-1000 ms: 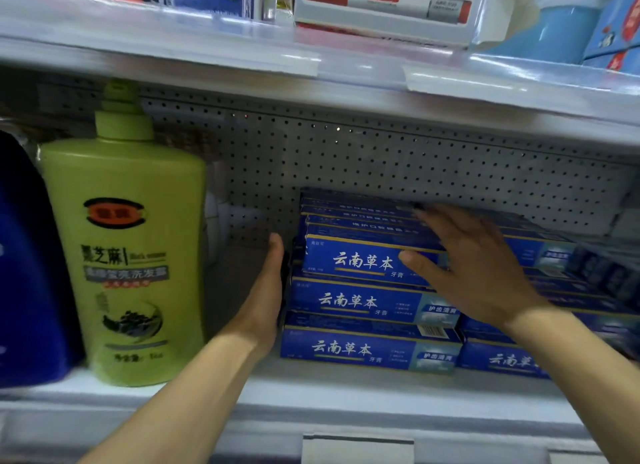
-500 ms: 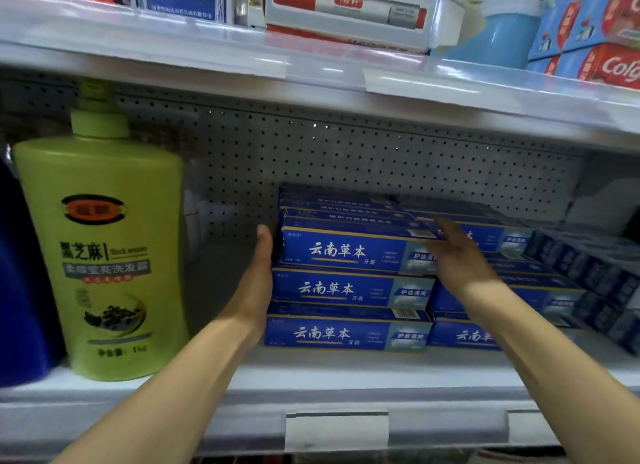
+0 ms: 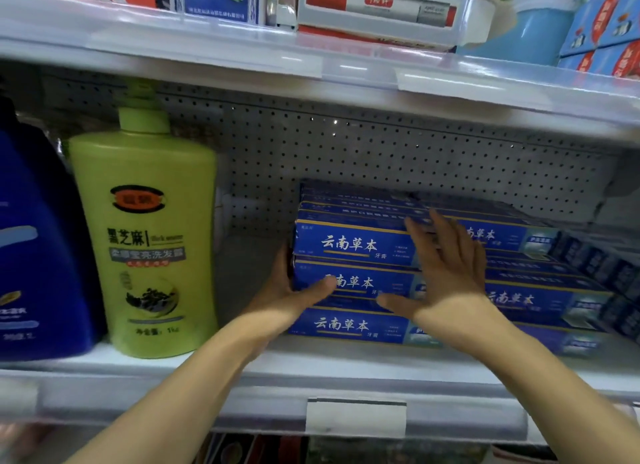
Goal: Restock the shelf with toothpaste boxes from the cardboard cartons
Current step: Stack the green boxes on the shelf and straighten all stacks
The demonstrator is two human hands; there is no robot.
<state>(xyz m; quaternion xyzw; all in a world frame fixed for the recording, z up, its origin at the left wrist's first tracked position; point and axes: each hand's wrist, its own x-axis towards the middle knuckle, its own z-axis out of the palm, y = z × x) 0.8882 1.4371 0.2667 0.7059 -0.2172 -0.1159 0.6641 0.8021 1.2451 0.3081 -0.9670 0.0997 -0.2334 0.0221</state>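
Squaring the blue toothpaste box stack right of the green shampoo bottle. Left hand grips the stack's left end; right hand, fingers spread flat, presses its front. Next, likely fetch more boxes.

the toothpaste boxes are long, flat, dark blue cartons with white chinese lettering, a yellow underline and a pale picture at the right end. they lie on their sides on the white shelf, long faces to the front. the left stack is three boxes high at the front, with more box tops showing in rows behind the top one. a second stack sits just beside it on the right, touching it and set a little further back. further right, more blue boxes lie at an angle, blurred.
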